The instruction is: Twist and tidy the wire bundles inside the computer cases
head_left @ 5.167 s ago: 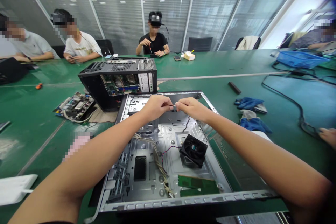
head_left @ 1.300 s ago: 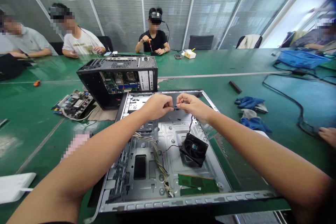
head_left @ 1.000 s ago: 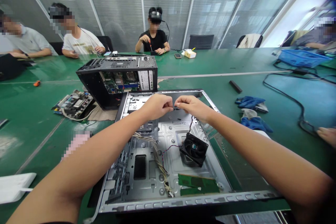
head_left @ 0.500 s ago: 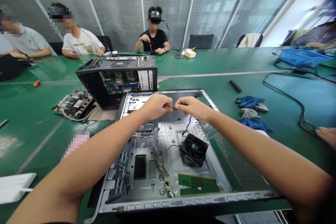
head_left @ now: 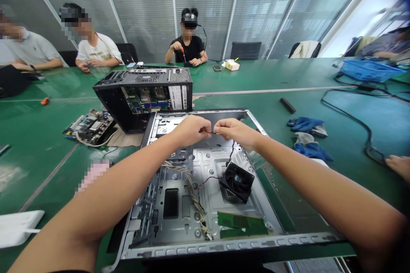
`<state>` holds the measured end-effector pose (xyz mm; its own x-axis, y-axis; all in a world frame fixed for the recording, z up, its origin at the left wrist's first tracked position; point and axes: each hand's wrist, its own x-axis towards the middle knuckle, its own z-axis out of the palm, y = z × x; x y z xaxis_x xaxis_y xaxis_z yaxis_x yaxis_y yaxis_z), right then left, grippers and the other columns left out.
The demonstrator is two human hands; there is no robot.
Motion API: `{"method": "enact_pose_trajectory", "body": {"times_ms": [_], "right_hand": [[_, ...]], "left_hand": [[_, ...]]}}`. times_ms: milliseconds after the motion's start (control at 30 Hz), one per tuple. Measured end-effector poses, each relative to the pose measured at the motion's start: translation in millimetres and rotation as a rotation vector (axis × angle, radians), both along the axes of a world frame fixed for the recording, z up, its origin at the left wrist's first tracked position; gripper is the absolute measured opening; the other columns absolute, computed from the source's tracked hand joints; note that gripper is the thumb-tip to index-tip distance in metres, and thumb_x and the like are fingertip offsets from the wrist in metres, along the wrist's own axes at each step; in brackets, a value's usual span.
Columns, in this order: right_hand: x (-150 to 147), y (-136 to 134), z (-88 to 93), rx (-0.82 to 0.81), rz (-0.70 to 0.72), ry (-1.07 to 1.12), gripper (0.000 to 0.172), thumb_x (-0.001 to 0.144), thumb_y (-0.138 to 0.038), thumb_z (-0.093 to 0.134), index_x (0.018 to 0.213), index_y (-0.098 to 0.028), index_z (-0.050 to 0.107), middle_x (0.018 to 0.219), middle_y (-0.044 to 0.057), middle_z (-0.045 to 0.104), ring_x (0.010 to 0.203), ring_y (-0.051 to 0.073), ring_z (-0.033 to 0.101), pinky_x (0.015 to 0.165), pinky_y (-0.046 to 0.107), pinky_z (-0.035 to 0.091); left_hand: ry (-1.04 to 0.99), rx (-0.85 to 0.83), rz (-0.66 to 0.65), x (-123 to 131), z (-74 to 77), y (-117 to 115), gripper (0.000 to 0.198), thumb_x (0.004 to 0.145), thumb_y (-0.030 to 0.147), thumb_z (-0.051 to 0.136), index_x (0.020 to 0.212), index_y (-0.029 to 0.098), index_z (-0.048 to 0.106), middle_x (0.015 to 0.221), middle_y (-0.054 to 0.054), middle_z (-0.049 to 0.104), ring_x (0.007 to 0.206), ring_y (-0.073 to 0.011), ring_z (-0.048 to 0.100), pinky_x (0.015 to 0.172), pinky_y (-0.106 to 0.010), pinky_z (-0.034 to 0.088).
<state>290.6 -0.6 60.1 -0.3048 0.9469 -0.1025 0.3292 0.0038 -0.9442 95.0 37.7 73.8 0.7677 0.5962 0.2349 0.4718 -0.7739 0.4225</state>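
Note:
Over the far part of an open metal computer case point(head_left: 205, 158), my left hand point(head_left: 194, 129) and my right hand point(head_left: 233, 130) face each other, both pinched closed. A thin dark cable seems to run between their fingertips, and a twisted dark cable hangs below my right hand. Beneath my hands, in the case, a black fan point(head_left: 237, 182) lies tilted on the bare metal floor. Green memory sticks point(head_left: 241, 224) rest near the case's front edge. A bundle of beige wires point(head_left: 188, 183) runs along the middle-left of the case.
Behind stands a black computer tower point(head_left: 144, 89), with a circuit board point(head_left: 91, 127) at its left. Blue-grey gloves point(head_left: 307, 126), a dark bar point(head_left: 287, 105), black cables point(head_left: 349, 115) and a blue basket point(head_left: 365, 70) are at right. Several people sit around the green table point(head_left: 256, 76).
My hands have barely moved. The twisted cable below my right hand has shifted slightly to the right. A person in white at the far left has brought their hands together.

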Motion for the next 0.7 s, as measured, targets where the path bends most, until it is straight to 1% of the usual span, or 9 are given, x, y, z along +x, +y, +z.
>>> {"method": "enact_pose_trajectory", "body": {"times_ms": [167,233,333,400,567,700], "right_hand": [[-0.1,0.4,-2.1,0.01,-0.001,-0.049,0.011,0.077,-0.028,0.057,0.075,-0.017,0.058,0.064,-0.001,0.05,0.05,0.009,0.034,0.049,0.026,0.025],[0.3,-0.1,-2.1,0.032,-0.008,-0.09,0.011,0.077,-0.028,0.056,0.075,-0.017,0.057,0.062,-0.002,0.048,0.05,0.009,0.033,0.049,0.026,0.025],[0.6,-1.2,-1.7,0.059,-0.013,-0.141,0.015,0.079,-0.031,0.056,0.072,-0.018,0.056,0.057,-0.003,0.043,0.049,0.01,0.032,0.048,0.026,0.024],[0.3,-1.7,-1.2,0.065,-0.017,-0.15,0.016,0.079,-0.032,0.056,0.071,-0.018,0.054,0.057,-0.003,0.042,0.05,0.01,0.033,0.048,0.026,0.024],[-1.0,-2.2,1.1,0.038,-0.035,-0.082,0.012,0.079,-0.029,0.054,0.073,-0.019,0.052,0.059,-0.003,0.044,0.05,0.01,0.034,0.049,0.026,0.026],[-0.4,-2.4,3.6,0.02,-0.025,-0.03,0.01,0.077,-0.027,0.056,0.075,-0.018,0.053,0.06,-0.003,0.045,0.049,0.009,0.034,0.049,0.025,0.025]], "left_hand": [[0.006,0.001,0.006,0.0,1.5,-1.1,0.006,0.075,0.022,0.066,0.074,0.017,0.069,0.065,0.002,0.064,0.059,-0.0088,0.052,0.057,-0.022,0.034],[0.005,-0.002,0.01,0.2,2.7,-2.1,0.005,0.074,0.022,0.066,0.074,0.017,0.069,0.065,0.001,0.065,0.059,-0.0091,0.053,0.057,-0.022,0.035],[-0.01,-0.023,0.0,0.8,3.8,-3.4,0.004,0.073,0.02,0.066,0.073,0.017,0.068,0.066,0.001,0.065,0.06,-0.0096,0.054,0.059,-0.022,0.037],[-0.027,-0.041,-0.008,1.3,3.8,-3.8,0.002,0.072,0.019,0.066,0.072,0.017,0.067,0.066,0.001,0.065,0.06,-0.0097,0.055,0.059,-0.022,0.038],[-0.049,-0.103,-0.008,1.9,3.2,-4.1,0.003,0.072,0.017,0.066,0.074,0.016,0.064,0.063,0.003,0.062,0.057,-0.0087,0.054,0.058,-0.021,0.038],[-0.052,-0.101,-0.004,1.6,3.5,-4.4,0.003,0.072,0.017,0.066,0.073,0.016,0.063,0.061,0.004,0.06,0.056,-0.0083,0.052,0.056,-0.021,0.036]]}}
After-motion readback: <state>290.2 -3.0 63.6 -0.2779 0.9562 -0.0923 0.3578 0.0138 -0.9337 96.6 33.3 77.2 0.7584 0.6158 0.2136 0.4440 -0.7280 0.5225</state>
